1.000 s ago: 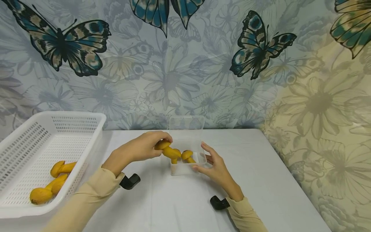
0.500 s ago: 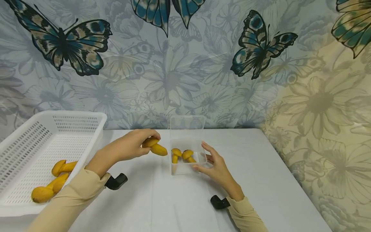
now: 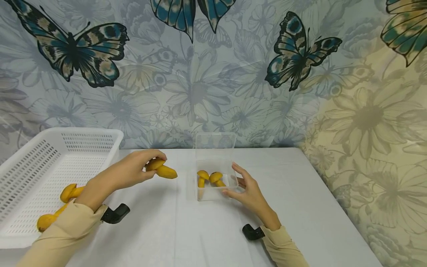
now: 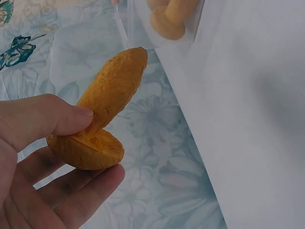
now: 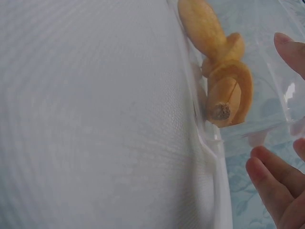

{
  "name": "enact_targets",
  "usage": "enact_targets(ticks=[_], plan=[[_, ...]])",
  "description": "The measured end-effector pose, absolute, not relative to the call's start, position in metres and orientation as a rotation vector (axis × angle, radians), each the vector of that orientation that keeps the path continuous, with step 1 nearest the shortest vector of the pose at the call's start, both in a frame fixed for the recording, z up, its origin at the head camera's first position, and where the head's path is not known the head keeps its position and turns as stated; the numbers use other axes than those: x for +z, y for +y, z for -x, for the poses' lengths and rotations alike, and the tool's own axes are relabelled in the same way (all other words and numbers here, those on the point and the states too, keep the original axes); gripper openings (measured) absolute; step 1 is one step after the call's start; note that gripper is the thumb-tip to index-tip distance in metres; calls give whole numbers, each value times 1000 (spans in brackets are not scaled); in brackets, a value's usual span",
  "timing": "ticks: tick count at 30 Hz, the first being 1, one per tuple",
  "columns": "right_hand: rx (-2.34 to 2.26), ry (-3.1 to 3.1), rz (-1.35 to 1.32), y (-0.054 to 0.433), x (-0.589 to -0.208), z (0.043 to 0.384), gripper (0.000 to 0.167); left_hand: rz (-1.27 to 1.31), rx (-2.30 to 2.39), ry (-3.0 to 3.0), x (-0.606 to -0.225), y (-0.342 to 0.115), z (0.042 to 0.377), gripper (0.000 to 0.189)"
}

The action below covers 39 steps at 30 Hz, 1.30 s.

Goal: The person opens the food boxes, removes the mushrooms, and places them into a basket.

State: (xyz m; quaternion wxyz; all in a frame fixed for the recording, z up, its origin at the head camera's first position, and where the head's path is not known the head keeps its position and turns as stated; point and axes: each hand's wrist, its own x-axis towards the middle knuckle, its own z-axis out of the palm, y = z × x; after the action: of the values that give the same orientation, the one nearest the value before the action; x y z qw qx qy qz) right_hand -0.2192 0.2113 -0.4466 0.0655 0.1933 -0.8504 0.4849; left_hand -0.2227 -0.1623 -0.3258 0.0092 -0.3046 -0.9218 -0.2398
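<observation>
In the head view my left hand [image 3: 128, 172] pinches a yellow-orange mushroom [image 3: 166, 172] above the table, between the white basket and the clear box. The left wrist view shows my thumb on this mushroom [image 4: 112, 88], its cap resting against the fingers below. A clear plastic box [image 3: 213, 194] stands with its lid [image 3: 215, 141] raised at the back. Inside lie two similar mushrooms, one at left [image 3: 202, 178] and another at right [image 3: 217, 178]. My right hand [image 3: 250, 194] is at the box's right side, its fingers spread and extended. Whether every fingertip touches the wall is unclear.
At the left stands a white perforated basket [image 3: 110, 148] with more yellow mushrooms [image 3: 68, 193], partly covered by my left forearm. A white cloth covers the table [image 3: 300, 207]. Behind it hangs a butterfly-patterned backdrop [image 3: 200, 92].
My left hand has carried its mushroom leftward, out from over the box and away from the two mushrooms inside. My right hand has stayed beside the box.
</observation>
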Motion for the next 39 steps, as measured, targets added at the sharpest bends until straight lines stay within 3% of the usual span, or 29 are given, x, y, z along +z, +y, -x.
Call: enact_targets(ticks=[26,39], plan=[[1476,-2558,-584,212,-448,219,93,700,-749,-2766,-336,-244,216,46],[1490,-2558,-574,212,-449,219,94,482,-802,-2762,-335,-291,214,42]])
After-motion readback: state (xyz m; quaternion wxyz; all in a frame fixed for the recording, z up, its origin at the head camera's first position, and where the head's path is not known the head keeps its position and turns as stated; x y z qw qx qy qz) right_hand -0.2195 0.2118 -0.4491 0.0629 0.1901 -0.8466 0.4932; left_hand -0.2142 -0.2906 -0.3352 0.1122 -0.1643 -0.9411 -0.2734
